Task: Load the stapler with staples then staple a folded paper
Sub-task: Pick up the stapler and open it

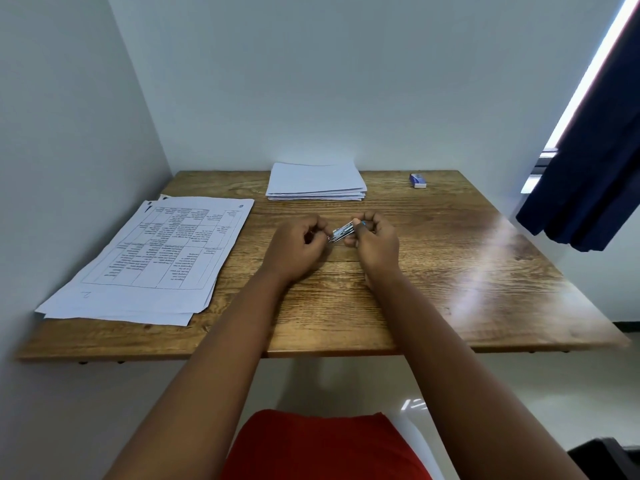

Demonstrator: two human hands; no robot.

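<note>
I see the small metal stapler (343, 233) held between my two hands just above the middle of the worktop (433, 271), and everything about the coming move turns on how it lies: its long axis runs from lower left to upper right, rising a little toward the right hand (375, 242). That hand is curled around the stapler's far, upper end, fingers pressed together on it, with a bit of blue showing at the fingertips. The left hand (298, 247) sits just left of the stapler, its thumb and forefinger pinching at the near, lower end; I cannot tell whether it grips a strip of staples, the pusher or the stapler's own tip, since that part is too small and blurred. I judge the loading step to be in hand, and any staples would have to slide in along that same slanted axis, so the left hand is the one placed to feed while the right steadies. Beyond the stapler, against the wall, lies a neat stack of blank paper (317, 181); well to the stapler's left lies a looser pile of printed sheets (152, 258) with a table on top. Far right of the stapler, near the back edge, sits a small blue and white box (417, 180), perhaps the staples. The worktop is glossy wood-grain with glare on its right side; pale walls close in, a dark blue curtain (588, 168) hangs right.
</note>
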